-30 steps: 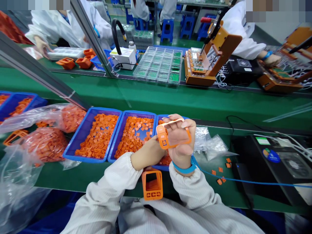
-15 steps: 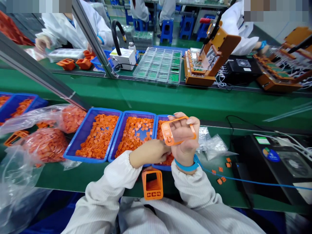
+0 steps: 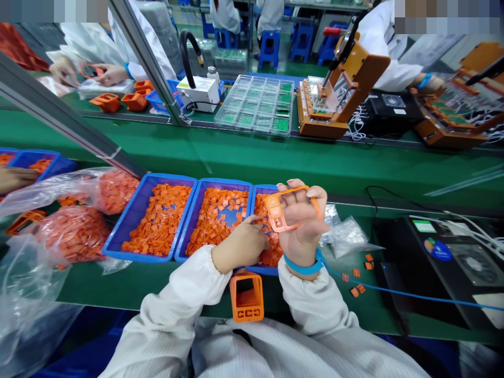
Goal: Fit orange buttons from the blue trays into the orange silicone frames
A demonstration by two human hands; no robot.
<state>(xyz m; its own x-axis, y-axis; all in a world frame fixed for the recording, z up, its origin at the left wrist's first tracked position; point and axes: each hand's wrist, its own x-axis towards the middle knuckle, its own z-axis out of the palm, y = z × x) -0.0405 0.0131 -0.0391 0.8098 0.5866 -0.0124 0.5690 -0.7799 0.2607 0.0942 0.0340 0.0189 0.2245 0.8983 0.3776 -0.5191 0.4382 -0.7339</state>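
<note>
My right hand point(image 3: 303, 236) is raised with its palm toward me, fingers closed around one end of an orange plastic frame point(image 3: 277, 212). The frame is tilted, with a large window and small square openings at its left end. Over the third blue bin point(image 3: 271, 186) is my left hand point(image 3: 242, 244), its fingers curled down at the small orange plastic pieces point(image 3: 271, 256) inside. The fingertips are partly hidden, so what they grip does not show. Below it, a stack of similar orange frames point(image 3: 247, 299) stands at the table's front edge.
Two more blue bins point(image 3: 147, 178) of orange pieces stand left, beside plastic bags point(image 3: 74, 233) of orange parts. Loose orange pieces point(image 3: 356, 273), a blue wrist cord point(image 3: 394, 290) and a black machine point(image 3: 441, 273) lie right. A co-worker's hand point(image 3: 16, 178) is at far left.
My left hand has shifted slightly, and more of its curled fingers shows. My right hand has moved a little right with the frame. A co-worker's hand has appeared at far left.
</note>
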